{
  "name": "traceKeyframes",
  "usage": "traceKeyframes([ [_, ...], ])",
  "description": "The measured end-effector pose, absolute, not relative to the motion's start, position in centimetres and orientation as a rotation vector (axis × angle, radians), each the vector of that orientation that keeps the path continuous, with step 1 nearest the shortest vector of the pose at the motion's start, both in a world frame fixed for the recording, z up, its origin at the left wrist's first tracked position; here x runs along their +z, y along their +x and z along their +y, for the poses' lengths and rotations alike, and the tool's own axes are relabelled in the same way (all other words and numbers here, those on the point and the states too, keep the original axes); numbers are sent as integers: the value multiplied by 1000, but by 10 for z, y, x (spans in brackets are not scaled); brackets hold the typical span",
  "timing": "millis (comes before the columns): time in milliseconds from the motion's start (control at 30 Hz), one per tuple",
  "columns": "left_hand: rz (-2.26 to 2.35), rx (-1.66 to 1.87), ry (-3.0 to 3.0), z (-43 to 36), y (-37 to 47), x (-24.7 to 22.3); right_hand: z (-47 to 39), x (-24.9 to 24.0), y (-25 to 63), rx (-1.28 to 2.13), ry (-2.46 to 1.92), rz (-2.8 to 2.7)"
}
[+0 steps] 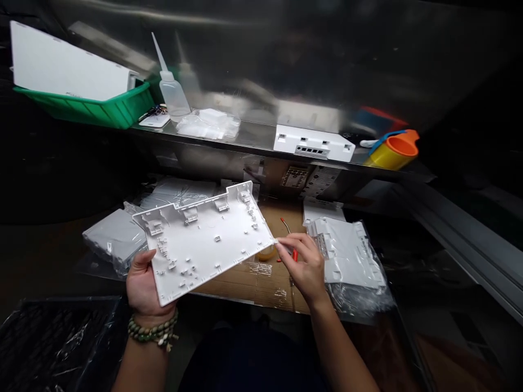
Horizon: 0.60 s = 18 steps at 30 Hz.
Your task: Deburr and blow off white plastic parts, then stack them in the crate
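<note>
A white plastic housing shell (204,245), its inside with clips and posts facing me, is held tilted above the cardboard-covered bench. My left hand (145,283) grips its lower left edge, thumb over the rim and the other fingers hidden underneath. With thumb and forefinger, my right hand (302,264) pinches the shell's right corner. Behind that hand, a red-handled tool (295,254) lies partly covered on the cardboard (261,283). To the right are bagged white panels (353,253); more bagged white parts (116,234) lie to the left.
On the metal shelf (253,133) stand a green bin (102,111) with a white panel, a squeeze bottle (174,95), small bagged parts (208,124), a white housing with ports (314,142) and a yellow-orange tape roll (394,149). A dark crate (61,343) sits at lower left.
</note>
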<state>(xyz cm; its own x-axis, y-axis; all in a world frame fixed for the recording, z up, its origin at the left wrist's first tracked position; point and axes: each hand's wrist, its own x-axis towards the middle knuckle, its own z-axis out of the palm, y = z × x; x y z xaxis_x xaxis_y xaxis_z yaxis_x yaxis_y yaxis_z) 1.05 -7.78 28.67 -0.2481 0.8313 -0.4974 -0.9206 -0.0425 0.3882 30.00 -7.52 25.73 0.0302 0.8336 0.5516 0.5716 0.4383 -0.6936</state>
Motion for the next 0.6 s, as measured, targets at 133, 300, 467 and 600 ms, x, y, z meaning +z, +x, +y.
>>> traceKeyframes([
  [133, 773, 1611, -74, -80, 8, 279, -75, 256, 299, 311, -1226, -1694],
  [300, 667, 1577, 51, -83, 2, 270, -73, 249, 302, 299, -1182, -1750],
  [467, 565, 1451, 77, -92, -12, 259, -57, 239, 316, 283, -1202, -1827],
  [600, 480, 1349, 93, -100, -12, 254, -41, 255, 317, 347, -1234, -1599],
])
